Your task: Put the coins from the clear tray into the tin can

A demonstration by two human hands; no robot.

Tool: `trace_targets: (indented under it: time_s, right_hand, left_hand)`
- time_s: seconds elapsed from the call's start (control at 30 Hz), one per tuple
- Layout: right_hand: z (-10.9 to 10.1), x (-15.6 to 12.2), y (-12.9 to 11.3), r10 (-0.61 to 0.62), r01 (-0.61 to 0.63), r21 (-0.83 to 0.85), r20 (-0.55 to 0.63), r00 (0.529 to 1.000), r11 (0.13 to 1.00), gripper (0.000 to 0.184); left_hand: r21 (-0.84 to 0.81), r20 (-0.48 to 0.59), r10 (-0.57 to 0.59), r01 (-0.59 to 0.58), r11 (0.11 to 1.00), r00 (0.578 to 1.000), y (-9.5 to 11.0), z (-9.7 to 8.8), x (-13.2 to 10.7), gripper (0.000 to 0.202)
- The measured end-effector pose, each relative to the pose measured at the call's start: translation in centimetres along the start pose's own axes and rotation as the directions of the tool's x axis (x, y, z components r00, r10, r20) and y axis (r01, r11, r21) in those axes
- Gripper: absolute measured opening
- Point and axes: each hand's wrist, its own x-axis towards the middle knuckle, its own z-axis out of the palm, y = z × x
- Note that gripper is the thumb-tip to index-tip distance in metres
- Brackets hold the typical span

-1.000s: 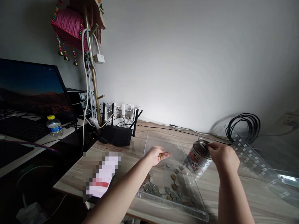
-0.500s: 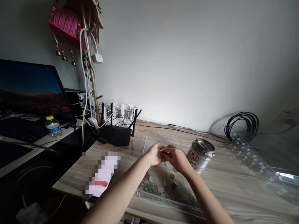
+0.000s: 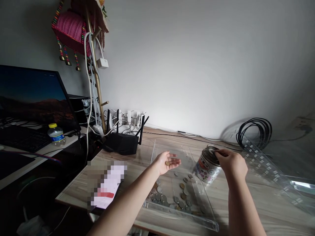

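My left hand [image 3: 165, 163] is palm up with its fingers stretched out and apart. A brass-coloured coin [image 3: 167, 163] lies loose on that palm. Below the hand, silver and brass coins [image 3: 162, 198] are scattered in a shallow clear plastic tray [image 3: 180, 214]. My right hand [image 3: 230, 162] is over the printed metal tin [image 3: 208, 172], thumb and fingers pinched together at its slotted lid [image 3: 211, 149]. Whatever sits between those fingertips is hidden. The tin stands upright beside the tray's right edge.
A black router [image 3: 121, 142] stands at the desk's back left. A blurred-out phone-like object [image 3: 109, 185] lies near the left edge. Coiled black cable [image 3: 254, 131] and a clear plastic panel [image 3: 273, 173] are at right. On the side desk are a bottle [image 3: 56, 135] and a monitor [image 3: 31, 95].
My right hand has moved right, from my left palm to the tin's lid. My left hand's fingers have spread out, showing the coin on its palm.
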Motion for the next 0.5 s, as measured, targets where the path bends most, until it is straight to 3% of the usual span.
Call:
trace_targets:
  time_s: [0.13, 0.2, 0.27, 0.33, 0.37, 0.4, 0.47, 0.5]
  right_hand:
    - [0.1, 0.1, 0.2, -0.056, 0.058, -0.043, 0.036, 0.998, 0.997, 0.027]
    - [0.1, -0.7, -0.4, -0.140, 0.136, -0.047, -0.108, 0.984, 0.990, 0.029]
    - [0.1, -2.3, -2.0, -0.256, 0.265, -0.001, -0.268, 0.929, 0.964, 0.030]
    - [0.5, -4.5, -4.3, -0.407, 0.444, 0.130, -0.234, 0.883, 0.887, 0.029]
    - [0.9, -5.7, -5.6, -0.514, 0.530, 0.226, -0.130, 0.848, 0.817, 0.028]
    - [1.3, -6.9, -6.9, -0.621, 0.588, 0.325, -0.001, 0.784, 0.741, 0.026]
    - [2.2, -8.8, -9.0, -0.764, 0.617, 0.476, 0.220, 0.606, 0.626, 0.024]
    - [2.7, -9.4, -9.6, -0.791, 0.606, 0.520, 0.286, 0.541, 0.602, 0.022]
  left_hand:
    - [-0.023, 0.005, 0.009, -0.008, 1.000, 1.000, 0.0, -0.3, 0.2, 0.036]
    - [-0.054, 0.021, 0.010, -0.009, 0.998, 1.000, -0.1, -0.5, 0.4, 0.039]
    - [-0.093, 0.041, 0.021, -0.017, 0.995, 0.999, -0.1, -0.7, 0.5, 0.045]
    - [-0.123, 0.037, 0.036, -0.032, 0.992, 0.999, 0.0, -0.8, 0.5, 0.051]
    - [-0.127, 0.031, 0.045, -0.040, 0.991, 0.999, 0.1, -0.9, 0.5, 0.055]
    - [-0.119, 0.031, 0.051, -0.047, 0.992, 0.998, 0.2, -0.9, 0.5, 0.058]
    - [-0.070, 0.051, 0.050, -0.046, 0.996, 0.997, 0.3, -0.9, 0.4, 0.065]
    - [-0.041, 0.068, 0.047, -0.044, 0.998, 0.997, 0.4, -0.9, 0.3, 0.067]
